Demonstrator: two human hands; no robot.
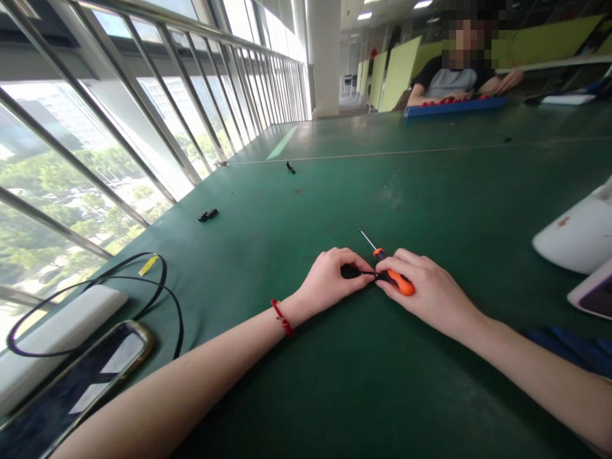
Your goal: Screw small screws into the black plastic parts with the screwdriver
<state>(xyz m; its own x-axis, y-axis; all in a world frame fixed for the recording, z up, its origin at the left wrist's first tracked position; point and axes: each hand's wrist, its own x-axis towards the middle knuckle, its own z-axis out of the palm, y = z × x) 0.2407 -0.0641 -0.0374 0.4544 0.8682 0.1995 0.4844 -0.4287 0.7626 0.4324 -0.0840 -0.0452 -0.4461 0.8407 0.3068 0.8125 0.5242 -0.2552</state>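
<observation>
Both my hands meet low over the green table (287, 382), near the middle of the view. An orange and black screwdriver (401, 282) is tucked in my right hand (421, 280), its thin metal shaft pointing up and away to the left. The fingertips of that hand also touch a small black part. My left hand (335, 275), with a red cord bracelet at its wrist, pinches the same small black part (352, 272) from the other side. Fingers cover most of the part, so its exact kind is unclear.
Small black pieces (208, 215) lie toward the left edge, another (291, 167) farther back. At left are a phone (81, 389), a white box-like object (52, 338) and a looped black cable (179, 312). A white object (578, 229) stands right. Across the table sits a person behind a blue tray (454, 108).
</observation>
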